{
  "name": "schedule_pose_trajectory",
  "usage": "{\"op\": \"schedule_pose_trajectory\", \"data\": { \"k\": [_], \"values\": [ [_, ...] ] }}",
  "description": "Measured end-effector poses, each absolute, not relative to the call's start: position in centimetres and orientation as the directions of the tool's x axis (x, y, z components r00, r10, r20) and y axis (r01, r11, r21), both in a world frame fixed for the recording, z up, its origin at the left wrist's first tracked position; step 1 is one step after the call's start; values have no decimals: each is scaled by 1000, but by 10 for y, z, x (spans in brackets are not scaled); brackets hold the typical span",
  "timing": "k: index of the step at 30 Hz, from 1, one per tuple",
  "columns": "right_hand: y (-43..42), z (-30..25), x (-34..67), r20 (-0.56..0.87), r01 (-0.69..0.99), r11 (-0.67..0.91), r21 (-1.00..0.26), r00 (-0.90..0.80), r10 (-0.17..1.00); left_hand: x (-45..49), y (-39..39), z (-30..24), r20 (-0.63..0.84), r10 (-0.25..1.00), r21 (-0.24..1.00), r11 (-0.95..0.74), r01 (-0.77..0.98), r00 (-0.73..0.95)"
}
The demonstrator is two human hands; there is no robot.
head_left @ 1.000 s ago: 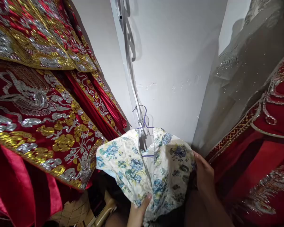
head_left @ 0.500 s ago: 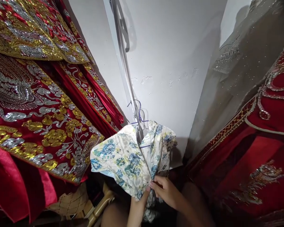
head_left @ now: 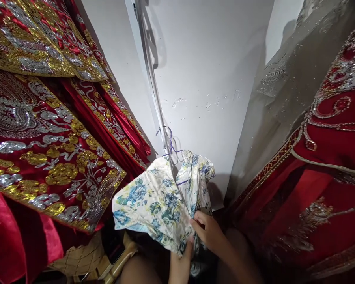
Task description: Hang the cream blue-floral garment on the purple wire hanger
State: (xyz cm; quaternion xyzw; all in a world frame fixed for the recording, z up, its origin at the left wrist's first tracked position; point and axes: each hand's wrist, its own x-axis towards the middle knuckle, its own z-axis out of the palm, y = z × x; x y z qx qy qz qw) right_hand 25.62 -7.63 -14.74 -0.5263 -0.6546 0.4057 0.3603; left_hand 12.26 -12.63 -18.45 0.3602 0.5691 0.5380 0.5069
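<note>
A white short-sleeved blouse with blue, green and yellow flowers hangs from a thin purple hanger. The hanger's hook is at a pale upright rail against the wall. My right hand pinches the blouse's front edge just below the V of the neckline. Lower and to the left, my left hand grips the front, its thumb on the cloth and its other fingers hidden behind. The lower part of the blouse falls into shadow under my hands.
Red garments with gold and silver embroidery hang on the left. Sheer sparkling fabric and a beaded red dress hang close on the right. A woven basket-like thing and a yellowish wooden piece lie low at left.
My left hand has shifted down along the blouse front, and my right hand has moved slightly up and right, so the hands are farther apart. The view has turned a little to the right.
</note>
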Motion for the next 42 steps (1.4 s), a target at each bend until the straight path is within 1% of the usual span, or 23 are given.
{"op": "schedule_pose_trajectory", "data": {
  "k": [3, 6, 9, 10, 11, 12, 13, 14, 15, 16, 17, 18, 20, 22, 24, 26, 27, 29, 32, 35, 37, 40, 42],
  "values": [
    [-79, -146, 251, 23, 400, 100, -911, -194, 981, 118, -129, -185, -220, 951, 971, 192, -144, -218],
    [-79, -150, 248, 37, 405, 102, -909, -165, 986, 116, -129, -188, -212, 945, 972, 177, -156, -251],
    [-75, -156, 251, 57, 412, 113, -904, -147, 987, 109, -124, -197, -226, 955, 969, 199, -149, -191],
    [-74, -157, 253, 62, 408, 114, -906, -138, 988, 105, -122, -200, -225, 953, 970, 200, -140, -201],
    [-74, -158, 254, 60, 394, 109, -913, -133, 989, 100, -120, -204, -210, 946, 975, 185, -120, -248],
    [-73, -159, 256, 51, 369, 97, -925, -132, 990, 96, -118, -207, -168, 923, 986, 148, -82, -347],
    [-73, -161, 256, 33, 331, 78, -940, -138, 990, 92, -116, -209, -90, 874, 995, 94, -15, -478],
    [-74, -162, 256, 8, 284, 52, -957, -152, 988, 88, -115, -210, 21, 798, 996, 35, 81, -602],
    [-74, -163, 255, -22, 236, 19, -972, -170, 985, 86, -115, -211, 154, 706, 980, -21, 197, -691],
    [-75, -164, 253, -53, 196, -15, -981, -188, 981, 85, -115, -210, 286, 621, 947, -64, 316, -730],
    [-76, -165, 251, -85, 167, -50, -985, -210, 974, 86, -116, -209, 397, 567, 902, -95, 422, -722],
    [-78, -165, 248, -120, 148, -86, -985, -238, 964, 89, -116, -207, 477, 550, 856, -114, 504, -685],
    [-81, -165, 241, -176, 122, -144, -982, -311, 934, 97, -117, -205, 552, 617, 787, -163, 595, -561],
    [-85, -165, 235, -190, 88, -170, -982, -370, 909, 106, -116, -204, 520, 741, 789, -225, 572, -425],
    [-90, -163, 231, -175, 44, -171, -984, -387, 905, 112, -115, -203, 414, 856, 857, -253, 449, -309],
    [-92, -160, 228, -158, 9, -167, -986, -374, 914, 115, -113, -200, 320, 919, 913, -235, 333, -229],
    [-91, -157, 228, -153, -8, -168, -986, -368, 917, 115, -112, -198, 300, 931, 925, -231, 303, -208],
    [-83, -145, 229, -151, -39, -176, -984, -360, 921, 113, -109, -194, 314, 933, 923, -256, 286, -175],
    [-59, -106, 235, -118, -89, -150, -985, -299, 947, 112, -105, -189, 326, 938, 912, -279, 300, -121],
    [-30, -50, 236, 50, -79, 38, -996, -161, 986, 115, -97, -189, 264, 959, 939, -232, 256, -100],
    [-18, -15, 229, 144, -122, 127, -984, -150, 978, 119, -90, -191, 195, 975, 972, -176, 157, -112],
    [-16, 16, 216, 200, -236, 169, -957, -118, 973, 125, -81, -197, 106, 988, 994, -103, 30, -109],
    [-20, 19, 213, 206, -264, 178, -948, -83, 975, 126, -79, -203, 75, 993, 997, -75, 4, -91]
  ]
}}
